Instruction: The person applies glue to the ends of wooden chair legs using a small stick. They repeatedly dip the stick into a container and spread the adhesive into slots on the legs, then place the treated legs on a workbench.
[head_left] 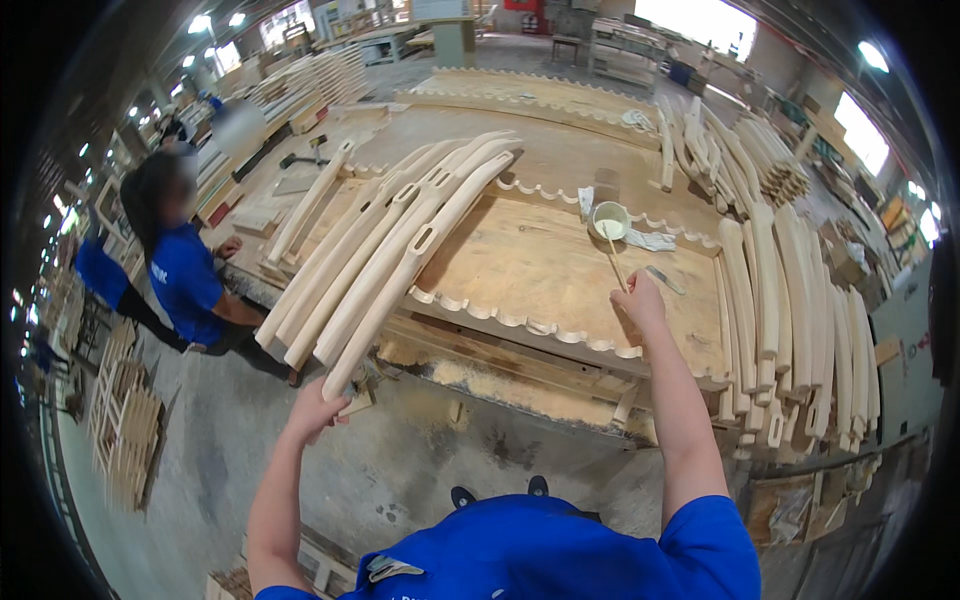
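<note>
My left hand (318, 408) is closed round the near end of a curved wooden chair leg (390, 295) with a long slot cut in it. This leg lies slanting at the right side of a row of similar slotted wooden pieces (350, 255), which rest across a scalloped wooden rack (527, 324). Over the rack, my right hand (640, 297) pinches a thin stick (614, 258). The stick's far end dips into a small pale cup (608, 212) with whitish stuff in it. A crumpled white cloth (652, 241) lies beside the cup, and a small flat tool (664, 279) lies near my right hand.
Many curved wooden pieces (775, 300) stack up at the rack's right end. Another scalloped rack (540, 88) lies farther back. On the left a co-worker in a blue shirt (190, 275) stands at the bench. A hammer (305, 153) lies beyond; slatted wooden frames (125, 430) stand on the floor.
</note>
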